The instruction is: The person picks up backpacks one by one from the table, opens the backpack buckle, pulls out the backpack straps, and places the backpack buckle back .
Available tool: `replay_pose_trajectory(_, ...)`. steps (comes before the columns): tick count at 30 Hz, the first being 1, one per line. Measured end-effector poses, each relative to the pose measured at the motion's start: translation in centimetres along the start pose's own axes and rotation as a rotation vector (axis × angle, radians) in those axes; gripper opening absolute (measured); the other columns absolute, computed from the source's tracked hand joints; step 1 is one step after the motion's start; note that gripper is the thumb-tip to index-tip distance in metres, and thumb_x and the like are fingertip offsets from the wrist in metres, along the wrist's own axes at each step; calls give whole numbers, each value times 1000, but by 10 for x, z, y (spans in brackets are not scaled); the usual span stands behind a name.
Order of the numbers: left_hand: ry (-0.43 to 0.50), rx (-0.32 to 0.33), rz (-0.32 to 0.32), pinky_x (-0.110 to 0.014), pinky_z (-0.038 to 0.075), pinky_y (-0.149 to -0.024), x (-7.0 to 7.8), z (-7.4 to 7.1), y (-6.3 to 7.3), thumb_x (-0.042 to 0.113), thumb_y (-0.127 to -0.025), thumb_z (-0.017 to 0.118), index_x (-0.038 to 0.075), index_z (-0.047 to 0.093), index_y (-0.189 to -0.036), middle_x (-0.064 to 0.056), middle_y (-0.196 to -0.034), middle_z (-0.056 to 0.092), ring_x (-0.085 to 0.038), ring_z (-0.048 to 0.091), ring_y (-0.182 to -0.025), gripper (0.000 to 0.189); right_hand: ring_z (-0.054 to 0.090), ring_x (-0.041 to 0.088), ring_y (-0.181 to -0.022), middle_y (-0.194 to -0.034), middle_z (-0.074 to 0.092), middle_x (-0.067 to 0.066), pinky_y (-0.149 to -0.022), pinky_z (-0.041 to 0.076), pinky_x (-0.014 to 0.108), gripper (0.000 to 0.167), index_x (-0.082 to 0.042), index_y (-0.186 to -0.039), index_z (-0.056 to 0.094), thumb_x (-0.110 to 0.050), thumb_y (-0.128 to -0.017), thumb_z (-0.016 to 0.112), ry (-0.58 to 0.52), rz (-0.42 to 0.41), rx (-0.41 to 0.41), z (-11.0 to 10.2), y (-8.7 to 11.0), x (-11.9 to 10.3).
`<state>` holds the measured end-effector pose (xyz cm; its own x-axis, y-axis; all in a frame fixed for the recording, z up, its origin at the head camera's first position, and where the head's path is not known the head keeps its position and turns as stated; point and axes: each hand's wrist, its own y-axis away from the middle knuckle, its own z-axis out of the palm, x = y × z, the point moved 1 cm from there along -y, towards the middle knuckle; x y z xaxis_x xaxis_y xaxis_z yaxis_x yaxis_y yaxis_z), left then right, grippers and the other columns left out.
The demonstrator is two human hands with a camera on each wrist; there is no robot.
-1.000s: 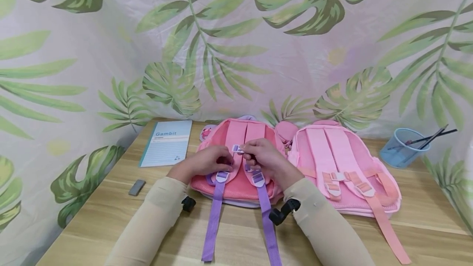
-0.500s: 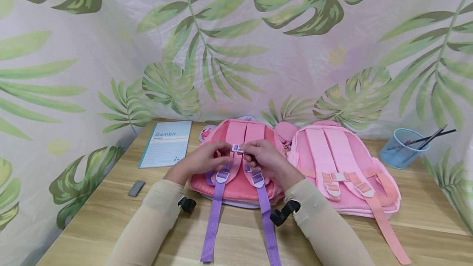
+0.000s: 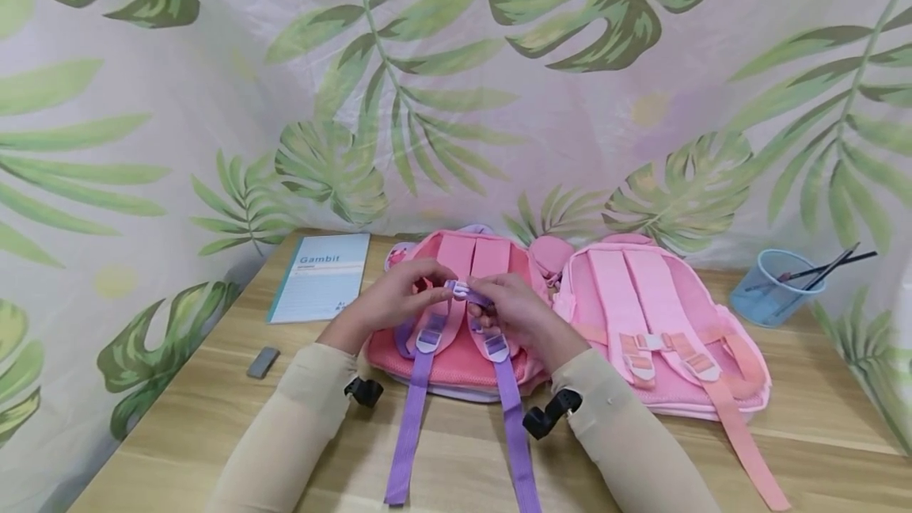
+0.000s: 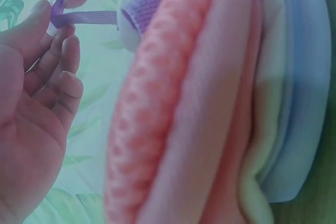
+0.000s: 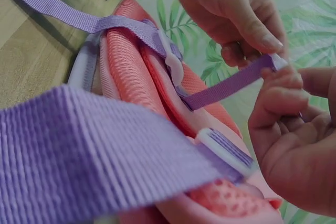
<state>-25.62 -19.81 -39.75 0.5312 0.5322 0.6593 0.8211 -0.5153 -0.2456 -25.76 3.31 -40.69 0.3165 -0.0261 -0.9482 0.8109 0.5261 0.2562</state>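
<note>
A coral-pink backpack (image 3: 442, 374) lies on its front with its straps facing up. Above it, a white plastic buckle (image 3: 461, 289) on a thin purple chest strap (image 5: 226, 85) is held off the padding. My left hand (image 3: 388, 299) pinches the buckle's left end between thumb and index finger. My right hand (image 3: 516, 307) pinches its right end, and these fingertips partly cover it. I cannot tell whether its two halves are locked together. Two purple webbing straps (image 3: 413, 426) run from white adjusters (image 3: 429, 339) toward the table's near side.
To the right lies a lighter pink backpack (image 3: 684, 323) with a peach strap (image 3: 748, 442). A blue mesh pen cup (image 3: 769, 291) stands beyond it. A notebook (image 3: 321, 279) and a small grey block (image 3: 264, 362) lie on the wooden table (image 3: 214, 410) at left.
My left fingers have come up onto the buckle's left end. The buckle has turned slightly, and more purple webbing shows by my right fingers. The backpacks stay put.
</note>
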Motion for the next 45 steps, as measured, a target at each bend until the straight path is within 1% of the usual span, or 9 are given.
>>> replay_pose_trajectory(4,32,19,-20,-35,54,-87,-4,0,2,18,-104,74,13,76,-122,-1,-108,74,-18,64,-98,19,48,9,-59,-72,61,1,-50,38,20,28,7,-118,66,-17,-114,53,-27,10,-22,-7,0,4)
replay_pose_trajectory(9,55,26,-30,-34,53,-88,-7,1,3,19,-103,75,14,76,-122,-1,-108,73,-18,63,-98,20,48,7,-59,-72,60,-1,-50,40,19,35,15,-133,62,-12,-111,58,36,4,-15,-9,0,7)
replay_pose_trajectory(12,58,29,-19,-34,53,-88,-7,2,2,19,-104,74,13,76,-124,-2,-109,74,-17,63,-99,21,47,7,-58,-71,58,-1,-49,40,19,36,16,-135,61,-11,-111,58,43,7,-1,-8,-1,8)
replay_pose_trajectory(19,64,35,-37,-35,54,-89,-9,2,2,17,-103,75,11,76,-123,-3,-108,73,-20,64,-99,21,45,7,-58,-71,55,0,-50,38,19,30,14,-129,63,-9,-111,57,8,1,17,-4,-5,9)
replay_pose_trajectory(26,71,25,-52,-35,53,-90,-8,2,2,20,-103,75,14,76,-124,-2,-110,73,-19,64,-99,22,46,8,-58,-71,57,0,-48,37,20,16,5,-113,66,-6,-111,55,-20,-2,31,0,-10,9)
replay_pose_trajectory(30,75,16,-41,-35,53,-90,-9,3,1,21,-103,75,15,76,-124,-1,-109,73,-19,63,-100,21,47,9,-58,-72,58,1,-49,37,21,14,1,-104,65,-5,-111,54,-17,-19,25,3,-12,8)
replay_pose_trajectory(33,85,14,-24,-33,52,-89,-9,4,1,20,-103,75,15,76,-123,-1,-108,73,-18,63,-99,20,48,9,-59,-73,59,1,-50,38,21,14,1,-103,65,-4,-111,54,-14,-29,19,4,-12,8)
replay_pose_trajectory(38,106,20,-17,-31,50,-86,-10,4,1,18,-103,75,16,77,-120,0,-105,72,-19,62,-97,17,52,10,-61,-75,64,3,-53,45,21,18,10,-117,66,-4,-110,57,-18,-3,23,1,-9,7)
replay_pose_trajectory(45,123,53,-5,-29,49,-83,-11,4,3,15,-103,75,13,76,-119,-1,-104,71,-17,62,-97,17,70,11,-66,-80,77,6,-64,61,23,37,18,-134,64,-8,-108,64,-28,51,23,-4,-4,7)
